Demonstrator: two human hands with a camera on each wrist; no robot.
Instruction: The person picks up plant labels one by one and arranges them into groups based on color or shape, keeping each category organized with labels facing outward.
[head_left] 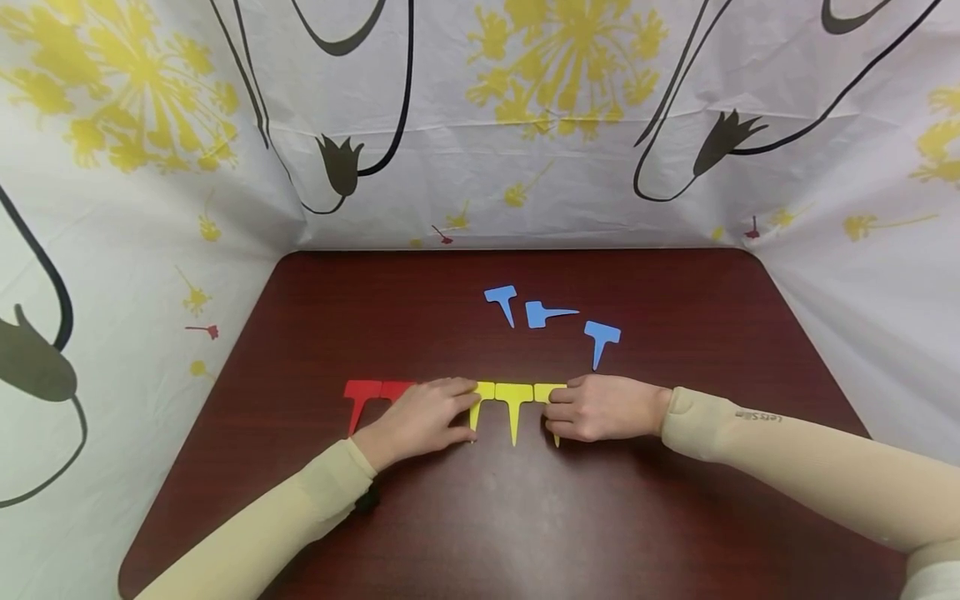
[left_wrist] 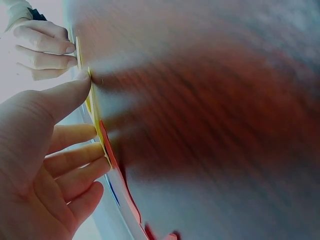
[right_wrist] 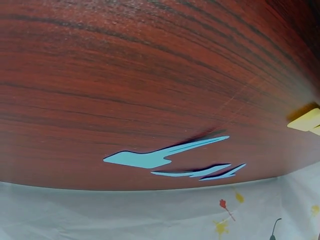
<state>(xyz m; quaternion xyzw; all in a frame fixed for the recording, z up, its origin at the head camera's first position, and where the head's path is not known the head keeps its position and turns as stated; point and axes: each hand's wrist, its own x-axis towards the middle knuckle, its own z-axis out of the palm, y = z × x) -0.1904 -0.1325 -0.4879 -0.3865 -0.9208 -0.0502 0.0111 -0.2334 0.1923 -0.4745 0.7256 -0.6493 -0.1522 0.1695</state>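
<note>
A row of T-shaped plant labels lies on the dark table. Two red labels point(head_left: 363, 390) are at its left, the second partly under my left hand point(head_left: 423, 414). That hand's thumb and fingertips touch the leftmost yellow label point(head_left: 486, 390), the thumb near its pointed end in the left wrist view. The middle yellow label point(head_left: 513, 392) lies uncovered between the hands. My right hand point(head_left: 600, 408) pinches the rightmost yellow label point(head_left: 550, 392) with bent fingers, hiding much of it. In the left wrist view the right hand point(left_wrist: 42, 47) shows beyond the left thumb.
Three blue plant labels point(head_left: 602, 335) lie scattered farther back on the table point(head_left: 337, 308), turned different ways. A patterned white cloth point(head_left: 465, 192) hangs behind the table and along both sides.
</note>
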